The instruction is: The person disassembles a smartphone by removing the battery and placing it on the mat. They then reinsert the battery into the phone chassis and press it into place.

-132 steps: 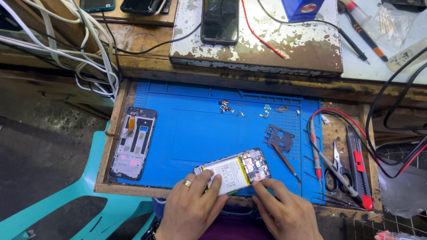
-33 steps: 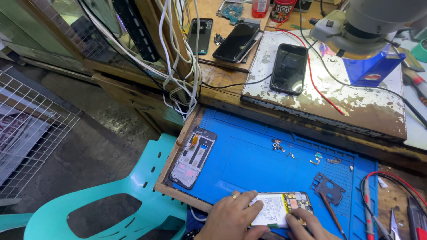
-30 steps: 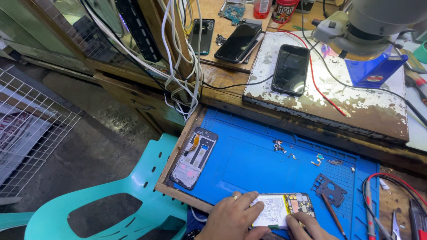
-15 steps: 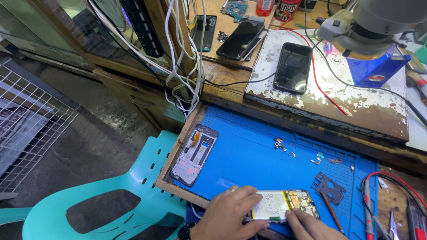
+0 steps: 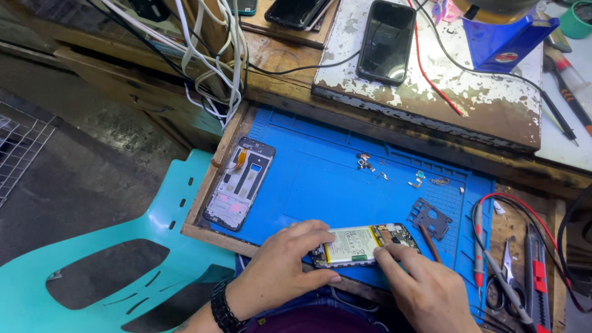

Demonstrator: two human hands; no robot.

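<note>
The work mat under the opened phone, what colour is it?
The work mat is bright blue, seen clearly in the head view, its only view.

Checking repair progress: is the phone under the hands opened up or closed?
Opened: the phone lies back-off, its battery and circuit board exposed.

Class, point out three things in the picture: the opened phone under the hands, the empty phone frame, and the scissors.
Opened phone [image 5: 353,245], head view, on its battery.
Phone frame [image 5: 239,184], head view, mid-frame.
Scissors [image 5: 501,282], head view, on the handles.
</note>
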